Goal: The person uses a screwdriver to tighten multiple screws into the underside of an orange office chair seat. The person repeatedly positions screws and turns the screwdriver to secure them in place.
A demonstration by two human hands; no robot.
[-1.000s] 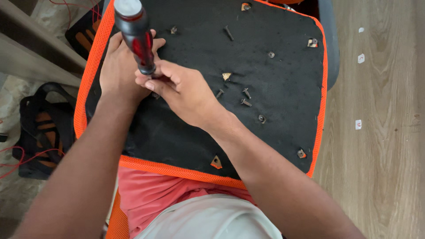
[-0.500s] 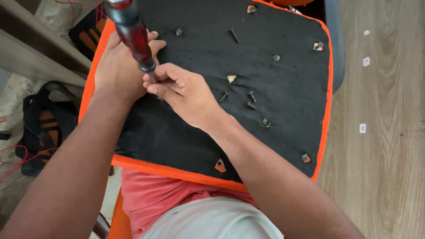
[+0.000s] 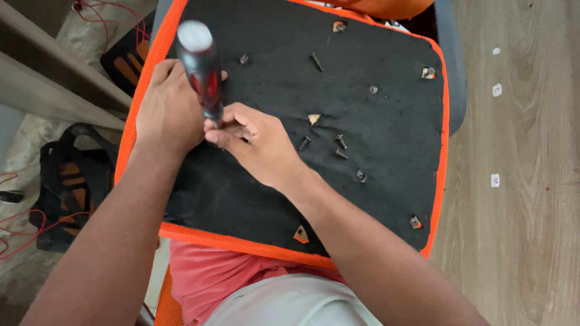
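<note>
Two hands meet over a black fabric panel (image 3: 374, 199) edged in orange mesh. The left hand (image 3: 166, 111) rests on the panel's left part, curled beside the red and black handle of a screwdriver (image 3: 201, 66) that stands nearly upright; whether it grips the handle cannot be told. The right hand (image 3: 260, 142) pinches narrow around the shaft just below the handle. Three loose screws (image 3: 340, 142) lie near the right hand, toward the panel's middle.

Pale wood-plank floor (image 3: 531, 241) right; light wooden shelf (image 3: 54, 90) left.
</note>
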